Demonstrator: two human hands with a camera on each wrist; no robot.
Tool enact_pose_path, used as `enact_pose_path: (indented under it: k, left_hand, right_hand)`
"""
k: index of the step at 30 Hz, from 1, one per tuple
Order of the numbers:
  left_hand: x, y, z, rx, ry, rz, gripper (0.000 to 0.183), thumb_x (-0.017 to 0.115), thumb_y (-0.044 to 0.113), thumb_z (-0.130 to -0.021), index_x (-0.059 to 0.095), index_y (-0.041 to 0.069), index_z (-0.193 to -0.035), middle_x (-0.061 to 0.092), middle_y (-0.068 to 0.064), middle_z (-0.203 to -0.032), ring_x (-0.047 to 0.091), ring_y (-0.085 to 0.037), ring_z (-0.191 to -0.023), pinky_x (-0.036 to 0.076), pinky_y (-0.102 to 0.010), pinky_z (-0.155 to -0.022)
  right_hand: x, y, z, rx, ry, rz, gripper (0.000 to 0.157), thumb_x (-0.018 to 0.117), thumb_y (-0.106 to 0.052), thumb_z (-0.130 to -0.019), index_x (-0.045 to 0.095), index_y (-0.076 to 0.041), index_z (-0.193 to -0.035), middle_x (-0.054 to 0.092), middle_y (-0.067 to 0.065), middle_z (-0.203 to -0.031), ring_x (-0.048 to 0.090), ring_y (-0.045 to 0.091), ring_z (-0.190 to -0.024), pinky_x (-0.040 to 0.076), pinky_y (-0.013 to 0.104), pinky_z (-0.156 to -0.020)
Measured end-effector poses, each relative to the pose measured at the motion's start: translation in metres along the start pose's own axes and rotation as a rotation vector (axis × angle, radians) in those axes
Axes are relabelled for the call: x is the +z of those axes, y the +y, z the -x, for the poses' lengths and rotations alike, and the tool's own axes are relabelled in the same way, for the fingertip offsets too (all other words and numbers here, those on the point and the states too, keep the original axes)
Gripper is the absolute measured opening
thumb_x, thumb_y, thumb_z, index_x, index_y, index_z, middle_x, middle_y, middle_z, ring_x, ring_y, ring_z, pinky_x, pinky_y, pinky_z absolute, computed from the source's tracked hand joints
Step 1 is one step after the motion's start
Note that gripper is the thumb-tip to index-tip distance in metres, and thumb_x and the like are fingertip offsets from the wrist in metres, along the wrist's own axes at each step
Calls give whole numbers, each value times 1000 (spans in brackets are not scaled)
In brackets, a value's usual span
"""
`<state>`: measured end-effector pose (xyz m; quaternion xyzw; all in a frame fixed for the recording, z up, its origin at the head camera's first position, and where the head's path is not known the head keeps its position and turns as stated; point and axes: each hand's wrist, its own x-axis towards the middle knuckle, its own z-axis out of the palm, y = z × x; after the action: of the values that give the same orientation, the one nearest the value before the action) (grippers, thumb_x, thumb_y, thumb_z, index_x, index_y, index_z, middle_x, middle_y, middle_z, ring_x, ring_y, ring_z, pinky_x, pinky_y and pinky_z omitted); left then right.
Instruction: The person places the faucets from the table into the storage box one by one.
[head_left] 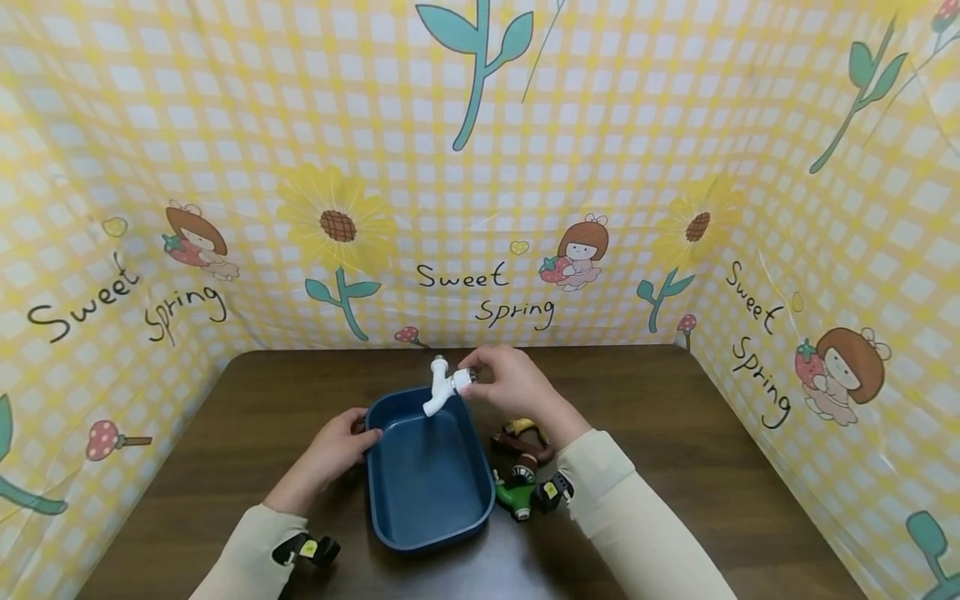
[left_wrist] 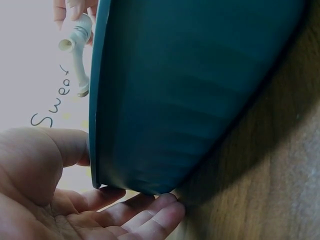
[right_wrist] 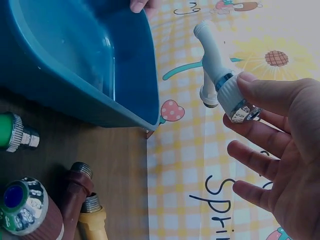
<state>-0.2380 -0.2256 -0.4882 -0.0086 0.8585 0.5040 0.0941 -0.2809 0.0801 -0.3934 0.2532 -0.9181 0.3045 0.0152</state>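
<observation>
My right hand pinches the knob end of a white faucet between thumb and forefinger, holding it up over the far end of a blue plastic basin. In the right wrist view the faucet shows a ribbed white collar and a shiny cap at the fingertips; the other fingers stand loosely spread. At the basin's far left corner is my left hand, its thumb over the rim and its fingers under the outer wall, as the left wrist view shows. The basin's inside is bare.
Right of the basin, near my right wrist, lie a green faucet, a brown faucet and a yellow one, close together. A yellow checked cloth hangs behind and beside the dark wooden table.
</observation>
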Motion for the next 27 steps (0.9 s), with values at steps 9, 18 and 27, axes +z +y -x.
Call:
enact_pose_path:
  k: [9,18,27]
  left_hand:
    - [-3,0,2,-3,1,-22,51,59,18,-103,45,-8,-144,60,-27,-129,65,-25,-102,61,-38,-77]
    - [-4,1,2,9,-9,-27,51,58,19,-103,45,-9,-144,60,-27,-129,65,-25,-102,61,-39,-78]
    - [-2,2,0,7,-12,-33,52,58,20,-103,44,-9,-145,59,-28,-130,65,-25,-102,61,-39,-79]
  right_hand:
    - [6,-7,-2,-1,-12,-30,28,80,-35,-89,73,-25,-114,68,-11,-102,63,20,-104,50,38,-89]
    - [9,-10,-3,12,-24,3,29,80,-37,-89,72,-26,-115,68,-11,-105,61,16,-103,51,36,-88]
    - [12,-14,-5,23,-36,25,28,80,-37,-89,72,-26,-113,68,-11,-104,60,11,-100,51,36,-92]
